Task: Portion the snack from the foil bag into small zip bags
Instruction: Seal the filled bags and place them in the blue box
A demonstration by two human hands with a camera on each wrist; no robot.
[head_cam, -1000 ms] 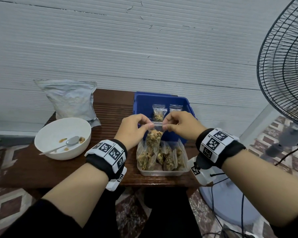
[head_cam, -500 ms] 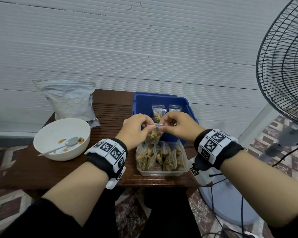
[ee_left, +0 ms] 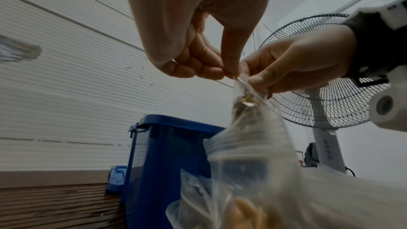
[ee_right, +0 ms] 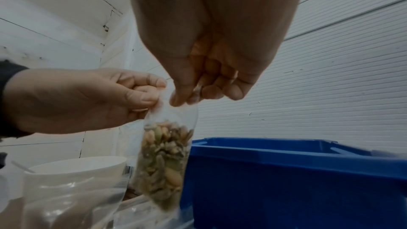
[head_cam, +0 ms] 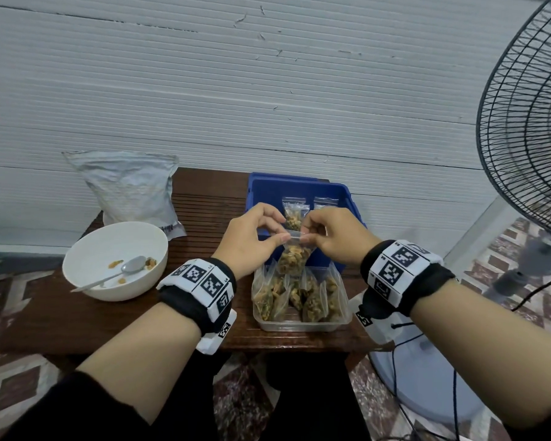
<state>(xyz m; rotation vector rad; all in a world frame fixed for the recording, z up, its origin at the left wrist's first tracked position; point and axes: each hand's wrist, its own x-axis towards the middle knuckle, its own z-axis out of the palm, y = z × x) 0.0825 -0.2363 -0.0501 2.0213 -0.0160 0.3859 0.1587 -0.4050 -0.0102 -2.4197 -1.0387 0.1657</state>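
Observation:
A small clear zip bag (head_cam: 292,257) (ee_right: 164,147) half full of mixed nuts and seeds hangs above the clear tub (head_cam: 303,324). My left hand (head_cam: 255,237) (ee_right: 88,100) pinches the left end of its top strip. My right hand (head_cam: 334,235) (ee_left: 293,69) pinches the right end. In the left wrist view the bag (ee_left: 246,104) shows edge-on below both thumbs. The silver foil bag (head_cam: 131,189) stands at the back left against the wall.
A white bowl (head_cam: 86,259) with a spoon (head_cam: 121,272) and a few crumbs sits left on the brown table (head_cam: 204,202). A blue bin (head_cam: 299,189) behind holds filled zip bags (head_cam: 295,214). The clear tub holds several more. A standing fan (head_cam: 528,160) is at the right.
Both hands have stayed on the bag's top strip and shifted slightly; the bag has risen a little above the tub. Nothing else moved.

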